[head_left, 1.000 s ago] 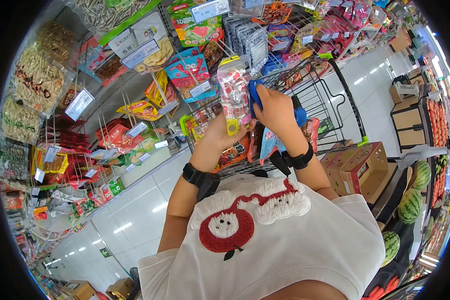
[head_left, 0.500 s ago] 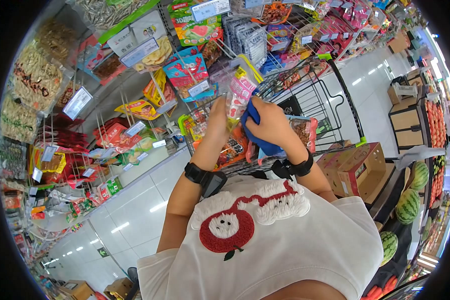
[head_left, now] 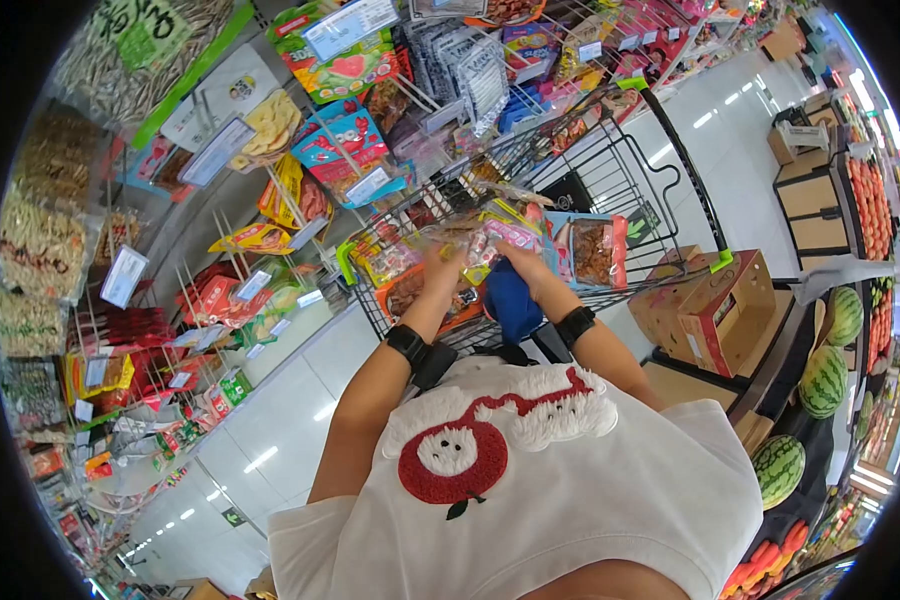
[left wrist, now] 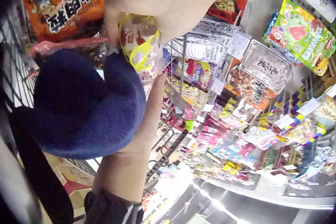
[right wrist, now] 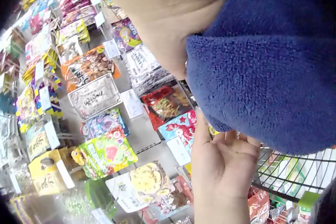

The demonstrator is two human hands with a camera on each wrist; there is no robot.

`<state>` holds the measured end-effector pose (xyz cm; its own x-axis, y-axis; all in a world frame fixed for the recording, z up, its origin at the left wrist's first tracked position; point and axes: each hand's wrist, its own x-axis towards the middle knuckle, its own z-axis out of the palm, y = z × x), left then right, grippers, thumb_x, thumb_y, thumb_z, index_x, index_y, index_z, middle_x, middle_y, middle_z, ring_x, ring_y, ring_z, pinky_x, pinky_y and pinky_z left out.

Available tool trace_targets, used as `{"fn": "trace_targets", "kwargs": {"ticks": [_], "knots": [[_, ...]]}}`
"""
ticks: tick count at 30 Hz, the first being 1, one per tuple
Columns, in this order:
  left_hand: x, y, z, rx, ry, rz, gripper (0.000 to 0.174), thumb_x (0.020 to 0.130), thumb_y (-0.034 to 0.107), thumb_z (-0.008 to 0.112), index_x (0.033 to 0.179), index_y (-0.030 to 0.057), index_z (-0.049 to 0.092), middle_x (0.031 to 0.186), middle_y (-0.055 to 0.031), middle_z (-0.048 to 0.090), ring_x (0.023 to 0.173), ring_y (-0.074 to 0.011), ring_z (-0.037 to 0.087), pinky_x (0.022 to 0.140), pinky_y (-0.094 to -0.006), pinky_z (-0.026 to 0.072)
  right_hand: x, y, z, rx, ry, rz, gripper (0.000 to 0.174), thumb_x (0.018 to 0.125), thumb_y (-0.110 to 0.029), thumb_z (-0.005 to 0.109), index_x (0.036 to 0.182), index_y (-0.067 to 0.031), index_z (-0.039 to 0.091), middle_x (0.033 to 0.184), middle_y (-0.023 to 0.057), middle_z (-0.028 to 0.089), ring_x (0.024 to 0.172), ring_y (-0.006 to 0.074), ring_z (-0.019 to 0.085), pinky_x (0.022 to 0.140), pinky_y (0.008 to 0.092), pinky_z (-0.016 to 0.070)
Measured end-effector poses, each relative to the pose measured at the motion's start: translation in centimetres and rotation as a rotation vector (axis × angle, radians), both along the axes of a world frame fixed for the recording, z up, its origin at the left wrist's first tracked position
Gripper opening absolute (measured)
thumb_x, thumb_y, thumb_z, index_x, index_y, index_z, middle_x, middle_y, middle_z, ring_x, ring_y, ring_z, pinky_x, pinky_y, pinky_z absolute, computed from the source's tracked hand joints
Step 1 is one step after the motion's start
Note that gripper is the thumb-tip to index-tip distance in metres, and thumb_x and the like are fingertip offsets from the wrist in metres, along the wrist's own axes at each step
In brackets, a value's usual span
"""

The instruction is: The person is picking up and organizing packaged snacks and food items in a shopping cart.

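Note:
In the head view both hands are low over the shopping cart [head_left: 660, 180]. The left hand [head_left: 444, 272] grips the left side of a clear candy bag with pink and yellow print [head_left: 482, 248]; the left wrist view shows its fingers [left wrist: 111, 27] around the bag's yellow-edged end [left wrist: 142, 43]. The right hand [head_left: 528, 270] is at the bag's other side and holds a dark blue cloth [head_left: 513, 305], which hangs below it. The cloth [right wrist: 262, 71] hides most of the right fingers in the right wrist view.
An orange snack bag [head_left: 410, 292] and a blue-and-pink bag of brown pieces [head_left: 592, 250] lie in the cart. Hanging snack packs [head_left: 340, 150] line the rack ahead and left. An open carton [head_left: 705, 315] and watermelons [head_left: 822, 382] are at the right.
The candy bag has come down from in front of the rack to the cart, with both hands and the blue cloth lowered too. The head view has shifted slightly.

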<state>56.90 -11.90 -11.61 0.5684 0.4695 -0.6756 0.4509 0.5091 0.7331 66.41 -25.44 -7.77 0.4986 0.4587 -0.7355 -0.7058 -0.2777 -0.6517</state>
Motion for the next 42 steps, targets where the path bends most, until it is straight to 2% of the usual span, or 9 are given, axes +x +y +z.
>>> {"fn": "trace_targets", "kwargs": {"ticks": [5,14,17,21,30,33,36,39,42], "knots": [[2.6,0.2,0.6,-0.323,-0.149,-0.058,0.044,0.081,0.020,0.058,0.118,0.0090,0.037,0.102,-0.0071,0.054,0.082,-0.0195,0.059,0.064,-0.0310,0.0492,1.6,-1.0,-4.1,0.084,0.071,-0.226,0.039,0.078,-0.037,0.059,0.096,-0.0034,0.058,0.078,0.0074,0.062,0.059,0.0185,0.060,0.051,0.0286,0.0504],[5.8,-0.5,-2.1,-0.323,-0.091,-0.009,0.033,0.079,0.017,0.058,0.108,0.0063,0.046,0.096,-0.0060,0.057,0.082,-0.0192,0.059,0.065,-0.0331,0.0484,4.2,-1.8,-5.7,0.029,0.337,-0.243,0.036,0.078,-0.037,0.059,0.090,-0.0031,0.059,0.072,0.0088,0.062,0.054,0.0209,0.060,0.052,0.0306,0.0513],[5.0,-0.6,-0.4,-0.252,-0.047,0.000,0.038,0.078,0.020,0.060,0.109,0.0047,0.046,0.100,-0.0092,0.056,0.083,-0.0196,0.059,0.065,-0.0333,0.0483,3.4,-1.4,-5.9,0.023,0.350,-0.252,0.036,0.077,-0.037,0.059,0.089,-0.0028,0.059,0.070,0.0094,0.062,0.054,0.0207,0.059,0.050,0.0309,0.0511],[4.0,0.4,-6.7,-0.130,0.032,-0.011,0.050,0.075,0.027,0.062,0.114,0.0023,0.043,0.104,-0.0118,0.051,0.082,-0.0204,0.056,0.065,-0.0328,0.0464,2.7,-0.3,-6.6,0.063,0.325,-0.246,0.033,0.078,-0.036,0.059,0.087,-0.0041,0.059,0.068,0.0080,0.060,0.052,0.0183,0.058,0.047,0.0287,0.0488],[3.0,2.0,-3.4,0.109,0.084,0.175,0.051,0.073,0.027,0.061,0.111,-0.0013,0.044,0.099,-0.0125,0.053,0.084,-0.0202,0.054,0.067,-0.0307,0.0432,3.2,3.5,-5.4,0.101,0.402,-0.120,0.032,0.080,-0.036,0.056,0.086,-0.0047,0.059,0.066,0.0058,0.059,0.049,0.0165,0.055,0.046,0.0257,0.0460],[3.1,3.3,-3.6,-0.039,0.014,0.141,0.046,0.074,0.027,0.061,0.108,-0.0009,0.048,0.097,-0.0113,0.054,0.083,-0.0203,0.055,0.068,-0.0300,0.0437,3.1,4.3,-6.8,0.097,0.424,-0.154,0.034,0.082,-0.038,0.052,0.082,-0.0045,0.059,0.063,0.0080,0.060,0.048,0.0190,0.056,0.044,0.0294,0.0477],[4.0,4.6,-4.8,-0.085,0.050,0.059,0.033,0.077,0.031,0.061,0.098,0.0079,0.051,0.081,-0.0049,0.057,0.058,-0.0128,0.055,0.048,-0.0248,0.0431,3.3,4.7,-8.9,0.075,0.400,-0.185,0.032,0.083,-0.037,0.052,0.081,-0.0059,0.059,0.064,0.0065,0.059,0.050,0.0176,0.056,0.046,0.0289,0.0473],[4.4,5.0,-5.1,-0.127,-0.074,-0.077,0.030,0.079,0.028,0.059,0.100,0.0066,0.053,0.088,-0.0067,0.059,0.066,-0.0150,0.058,0.053,-0.0268,0.0452,3.3,5.4,-8.8,0.000,0.312,-0.146,0.030,0.082,-0.037,0.053,0.084,-0.0073,0.059,0.067,0.0045,0.058,0.056,0.0159,0.056,0.050,0.0275,0.0467],[5.0,4.4,-10.9,0.310,0.054,-0.159,0.030,0.080,0.023,0.057,0.103,0.0043,0.054,0.092,-0.0098,0.060,0.077,-0.0183,0.059,0.062,-0.0298,0.0471,2.8,6.4,-8.1,-0.037,0.192,-0.042,0.032,0.080,-0.036,0.056,0.092,-0.0074,0.059,0.074,0.0037,0.058,0.066,0.0149,0.057,0.060,0.0267,0.0461]]}}
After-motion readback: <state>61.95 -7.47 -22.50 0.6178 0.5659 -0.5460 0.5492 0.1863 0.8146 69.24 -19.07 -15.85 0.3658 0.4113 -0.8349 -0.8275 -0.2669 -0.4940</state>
